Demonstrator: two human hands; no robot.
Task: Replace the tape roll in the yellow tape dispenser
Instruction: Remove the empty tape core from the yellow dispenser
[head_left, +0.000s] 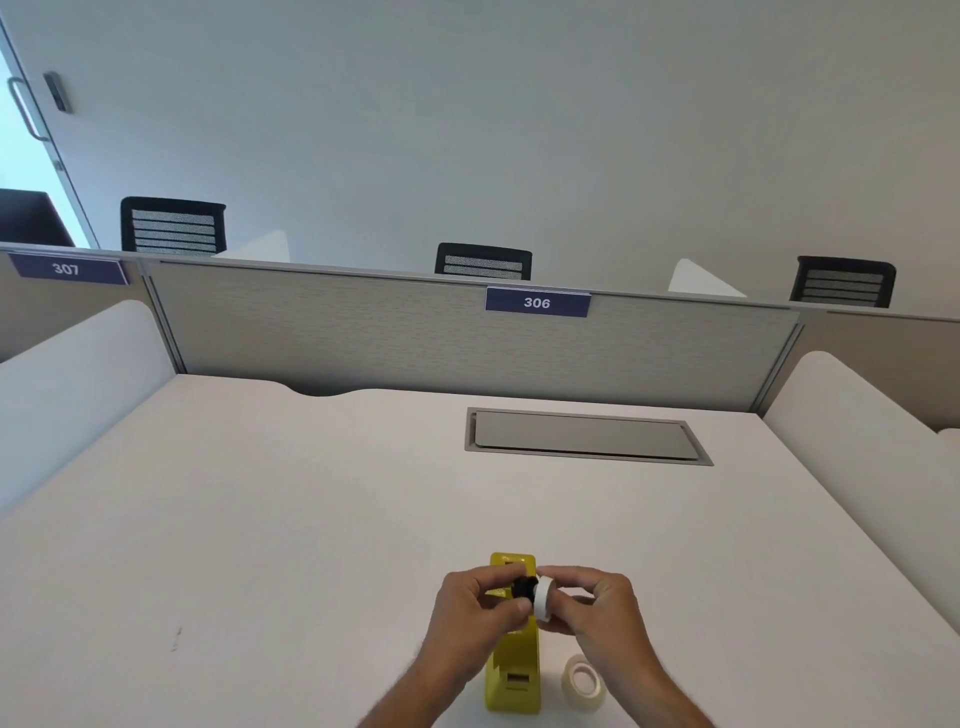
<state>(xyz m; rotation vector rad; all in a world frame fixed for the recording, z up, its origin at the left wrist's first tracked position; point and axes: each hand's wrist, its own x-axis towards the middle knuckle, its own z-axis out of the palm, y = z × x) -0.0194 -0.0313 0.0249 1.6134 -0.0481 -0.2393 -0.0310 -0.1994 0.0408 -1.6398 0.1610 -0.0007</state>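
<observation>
The yellow tape dispenser (513, 670) stands on the white desk near the front edge, partly hidden by my hands. Just above its middle, my left hand (475, 616) pinches a black spool hub (523, 591). My right hand (597, 610) holds a white tape ring (545, 597) right against that hub. I cannot tell whether the ring sits partly on the hub or only touches it. A second, translucent tape roll (583, 683) lies flat on the desk just right of the dispenser.
A grey recessed cable hatch (587, 436) is set into the desk at the back right. A grey partition (415, 332) labelled 306 closes the far side, with white side dividers left and right. Black chairs stand beyond.
</observation>
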